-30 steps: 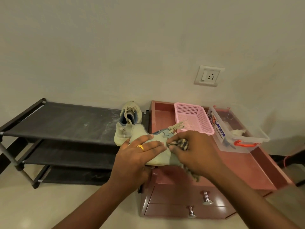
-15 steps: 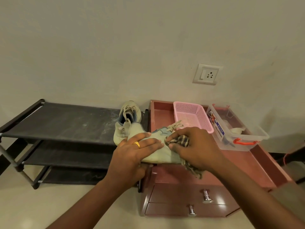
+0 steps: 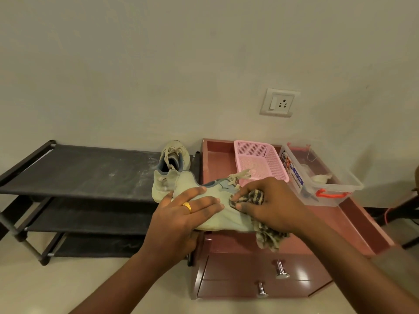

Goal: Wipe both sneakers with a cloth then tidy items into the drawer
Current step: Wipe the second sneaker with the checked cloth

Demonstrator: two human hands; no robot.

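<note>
Left hand (image 3: 181, 214) holds sneaker (image 3: 231, 219) at front edge of drawer unit (image 3: 238, 266); right hand (image 3: 276, 205) grips cloth (image 3: 256, 197) against it; hard wiping could push sneaker off.

Left grip (image 3: 181, 216) clasps with fingers (image 3: 207, 203) laid flat, slightly spread; right grip (image 3: 272, 207) curls, fingertips (image 3: 237, 196) pinching.

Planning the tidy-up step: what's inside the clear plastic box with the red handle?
The clear plastic box with a red handle holds a crumpled whitish item and something dark by its near corner; neither is identifiable. Its printed label covers whatever lies low along that side.
</note>
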